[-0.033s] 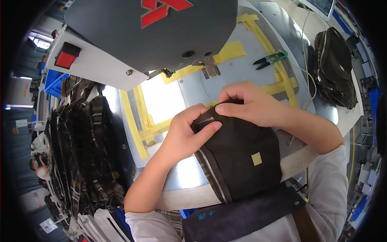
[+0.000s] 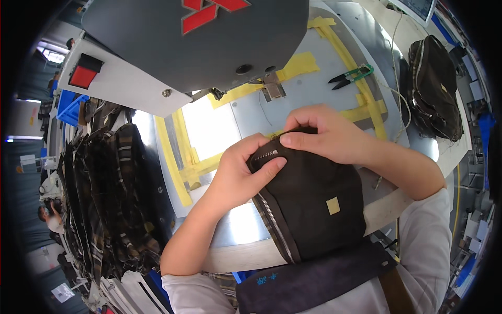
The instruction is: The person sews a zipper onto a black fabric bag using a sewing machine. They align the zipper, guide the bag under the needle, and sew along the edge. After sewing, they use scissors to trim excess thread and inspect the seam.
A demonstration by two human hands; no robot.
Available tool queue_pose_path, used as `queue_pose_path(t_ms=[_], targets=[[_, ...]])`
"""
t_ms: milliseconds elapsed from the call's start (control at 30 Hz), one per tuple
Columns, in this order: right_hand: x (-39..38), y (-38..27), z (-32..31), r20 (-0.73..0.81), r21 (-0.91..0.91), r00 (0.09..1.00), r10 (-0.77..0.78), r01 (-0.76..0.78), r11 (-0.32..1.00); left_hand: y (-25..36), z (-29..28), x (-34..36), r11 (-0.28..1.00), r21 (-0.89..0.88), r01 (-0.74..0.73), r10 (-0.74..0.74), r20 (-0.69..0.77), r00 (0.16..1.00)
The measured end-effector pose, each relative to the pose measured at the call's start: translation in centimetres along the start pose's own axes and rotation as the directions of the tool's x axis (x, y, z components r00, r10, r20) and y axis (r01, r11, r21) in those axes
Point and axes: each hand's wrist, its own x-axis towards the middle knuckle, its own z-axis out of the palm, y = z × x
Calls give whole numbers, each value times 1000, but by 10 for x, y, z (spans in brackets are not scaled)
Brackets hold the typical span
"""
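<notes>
A dark brown zippered bag (image 2: 308, 204) with a small tan square patch lies at the near edge of the grey sewing table (image 2: 314, 89), partly over my lap. My left hand (image 2: 238, 175) pinches its upper left corner, thumb pressed beside the metal zipper (image 2: 266, 155). My right hand (image 2: 327, 137) clamps the bag's top edge from above, fingers curled over the fabric. The bag's top sits a little in front of the presser foot (image 2: 272, 88) of the sewing machine, not under it.
The grey sewing machine head (image 2: 198, 47) with a red emblem and a red switch (image 2: 83, 74) overhangs the table. Yellow tape strips (image 2: 355, 78) mark the surface. Green-handled thread snips (image 2: 351, 75) lie far right. Another dark bag (image 2: 434, 89) rests at the right edge. Plaid and dark bags (image 2: 104, 193) pile up at left.
</notes>
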Motion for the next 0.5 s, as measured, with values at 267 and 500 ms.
queue_pose_path(t_ms=[267,500], targets=[[-1,2,0,-35,27,999,1,0,1000,-1,-4,2,997,-15,74,-73,41,996],[3,14,6,-110,-283,911,-397,354,891,-5,-1,2,968,204,-148,170,-95,981]])
